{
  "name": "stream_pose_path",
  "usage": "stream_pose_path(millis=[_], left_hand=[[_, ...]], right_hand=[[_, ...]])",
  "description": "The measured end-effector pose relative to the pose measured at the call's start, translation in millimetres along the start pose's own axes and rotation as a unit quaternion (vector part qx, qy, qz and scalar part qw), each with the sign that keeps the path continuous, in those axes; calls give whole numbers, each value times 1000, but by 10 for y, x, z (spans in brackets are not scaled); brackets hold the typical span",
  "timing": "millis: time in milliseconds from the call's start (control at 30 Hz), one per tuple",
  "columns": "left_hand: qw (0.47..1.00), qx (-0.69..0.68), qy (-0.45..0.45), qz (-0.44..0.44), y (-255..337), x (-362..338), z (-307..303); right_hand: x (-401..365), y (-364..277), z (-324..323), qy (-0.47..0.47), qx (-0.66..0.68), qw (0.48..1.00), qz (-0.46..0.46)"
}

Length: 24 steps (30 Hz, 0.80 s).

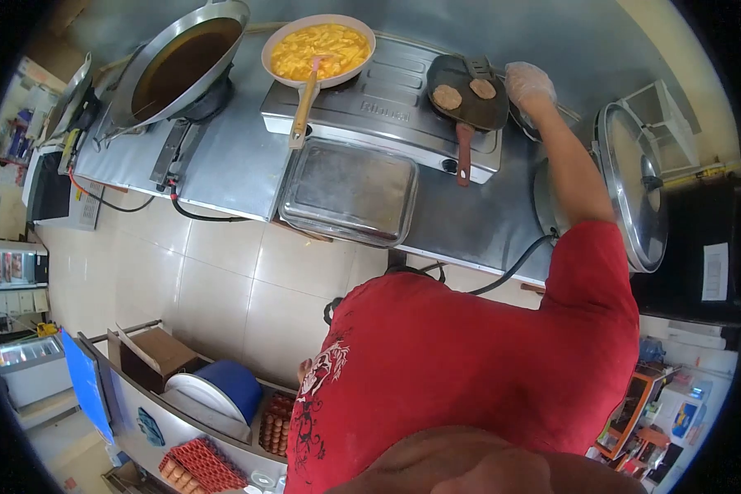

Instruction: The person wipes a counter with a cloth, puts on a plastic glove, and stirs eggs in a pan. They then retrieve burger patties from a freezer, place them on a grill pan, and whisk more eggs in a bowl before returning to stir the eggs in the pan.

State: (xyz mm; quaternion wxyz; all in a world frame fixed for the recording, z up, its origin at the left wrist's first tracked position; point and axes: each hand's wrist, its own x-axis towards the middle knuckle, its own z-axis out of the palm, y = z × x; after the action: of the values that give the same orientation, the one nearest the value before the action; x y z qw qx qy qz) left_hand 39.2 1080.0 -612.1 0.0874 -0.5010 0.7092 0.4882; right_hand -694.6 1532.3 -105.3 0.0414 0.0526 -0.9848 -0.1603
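Observation:
My right hand, in a clear plastic glove, is over a dark dish at the right edge of the stove; its fingers look curled, and what they hold is hidden. Beside it, a square dark pan with a brown handle holds two round browned patties and a slotted turner. On the left burner, a round pan contains yellow egg, with a wooden-handled spatula resting in it. Only a bit of my left hand shows beside the red shirt, low down; its fingers are not clear.
A covered metal tray lies at the counter's front edge. A large wok of brown liquid stands left, a big glass-lidded pot right. Hoses hang below the counter. Behind are egg trays and a blue container.

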Motion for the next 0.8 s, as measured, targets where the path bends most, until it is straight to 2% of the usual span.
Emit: stream_pose_path(millis=[33, 133, 200, 300, 400, 500, 600, 700, 800], left_hand=[[1000, 6, 12, 27, 21, 3, -26], [999, 16, -23, -36, -130, 205, -97], [997, -46, -33, -55, -139, 316, -156], [983, -154, -29, -94, 121, 344, -259], [986, -132, -5, -104, 471, 311, -388], [996, -79, -21, -42, 691, 245, -512], [993, -97, -44, -52, 588, 328, -522], [984, -132, -64, -103, 132, 593, -427], [988, -127, -63, -65, -7, 717, -389]], right_hand=[[9, 25, 72, -11, -6, 1000, -3], [11, 145, 260, -26, -26, 999, -11], [-74, 173, 381, -20, -37, 999, -12], [-225, 234, 497, 22, -16, 999, -21], [-541, 119, 225, -24, -9, 1000, 3], [-809, -20, -17, -49, 6, 998, 46], [-948, 13, -72, -49, -9, 998, 32], [-962, -7, -152, -37, 17, 997, 60], [-722, 35, -9, -7, 8, 999, 47]])
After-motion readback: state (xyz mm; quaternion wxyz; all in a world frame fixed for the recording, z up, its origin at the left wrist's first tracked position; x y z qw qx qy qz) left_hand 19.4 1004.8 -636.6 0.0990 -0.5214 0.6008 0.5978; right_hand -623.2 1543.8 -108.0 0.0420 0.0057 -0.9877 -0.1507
